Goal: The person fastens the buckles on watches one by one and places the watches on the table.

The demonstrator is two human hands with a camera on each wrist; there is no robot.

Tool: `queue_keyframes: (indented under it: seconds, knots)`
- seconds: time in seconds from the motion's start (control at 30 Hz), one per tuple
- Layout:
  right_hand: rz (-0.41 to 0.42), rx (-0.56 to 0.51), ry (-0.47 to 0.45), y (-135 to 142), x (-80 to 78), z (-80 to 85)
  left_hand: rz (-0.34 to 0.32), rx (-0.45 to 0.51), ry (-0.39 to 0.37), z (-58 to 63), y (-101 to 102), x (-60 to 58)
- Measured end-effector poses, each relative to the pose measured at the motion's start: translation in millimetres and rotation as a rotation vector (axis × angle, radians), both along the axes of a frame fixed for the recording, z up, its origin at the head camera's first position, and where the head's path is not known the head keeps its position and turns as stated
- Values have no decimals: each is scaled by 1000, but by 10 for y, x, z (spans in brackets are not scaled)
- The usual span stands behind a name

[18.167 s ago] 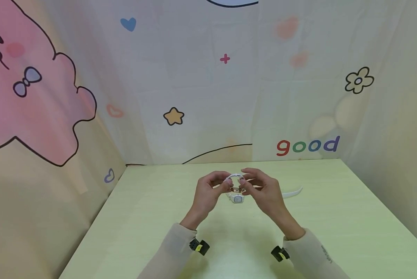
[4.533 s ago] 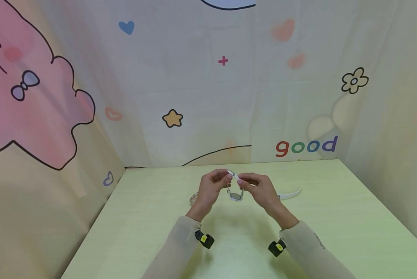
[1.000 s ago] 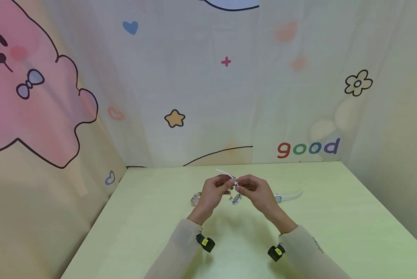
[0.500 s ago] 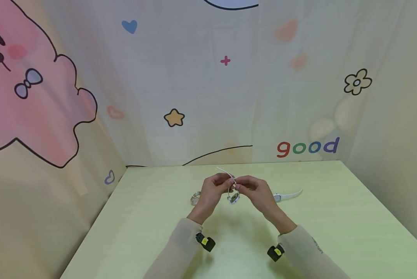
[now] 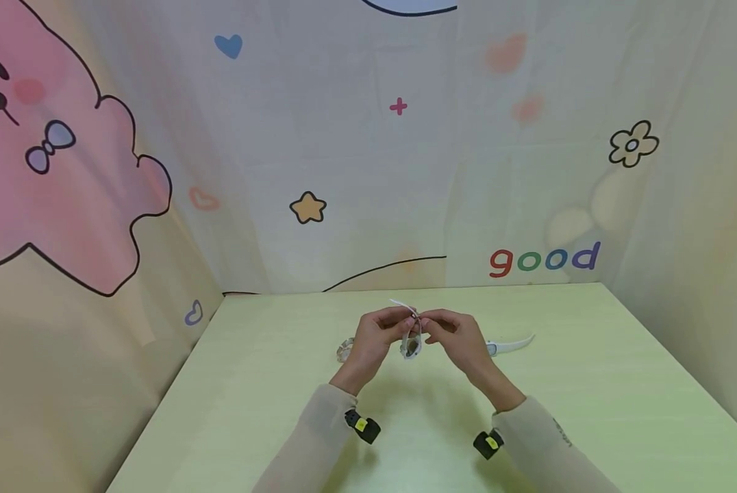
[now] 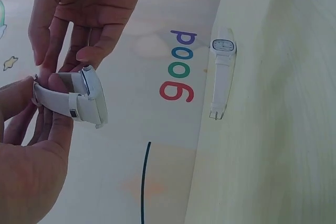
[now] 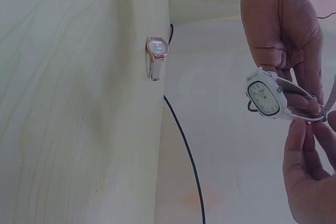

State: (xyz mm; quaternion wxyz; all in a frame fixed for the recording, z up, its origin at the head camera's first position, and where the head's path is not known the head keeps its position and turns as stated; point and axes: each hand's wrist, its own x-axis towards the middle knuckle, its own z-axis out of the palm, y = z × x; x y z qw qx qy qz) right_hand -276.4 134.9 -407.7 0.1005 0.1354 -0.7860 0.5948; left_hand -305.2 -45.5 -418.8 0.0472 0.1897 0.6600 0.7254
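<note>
While nearly closed, left fingers (image 6: 16,98) and right fingers (image 7: 295,145) on white watch strap (image 6: 56,102).

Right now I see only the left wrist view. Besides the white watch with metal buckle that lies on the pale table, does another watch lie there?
Observer: Yes, the right wrist view shows a round rose-gold watch with a pale strap on the pale table.
Operator: Where is it relative to the person's bare left hand?
Observer: The head view shows it to the left of that hand.
Operator: And the held white watch with white strap: I cannot see its front. Can you?
Observer: Yes, the right wrist view shows its pale dial, with dark numerals and a dark rounded border.
</note>
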Motion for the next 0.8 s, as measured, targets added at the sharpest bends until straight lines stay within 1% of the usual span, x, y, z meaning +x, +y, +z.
queue_keyframes:
  seconds: [0.1, 0.27, 0.4, 0.8]
  knots:
    - [-5, -7, 8, 8, -8, 12, -23, -10, 15, 15, -15, -1]
    - [-21, 0, -12, 16, -5, 33, -56, -30, 17, 37, -32, 9]
    - [-36, 11, -27, 17, 12, 48, -53, -48, 6, 45, -32, 21]
    - [-79, 18, -49, 10, 9, 73, -48, -82, 13, 49, -1, 44]
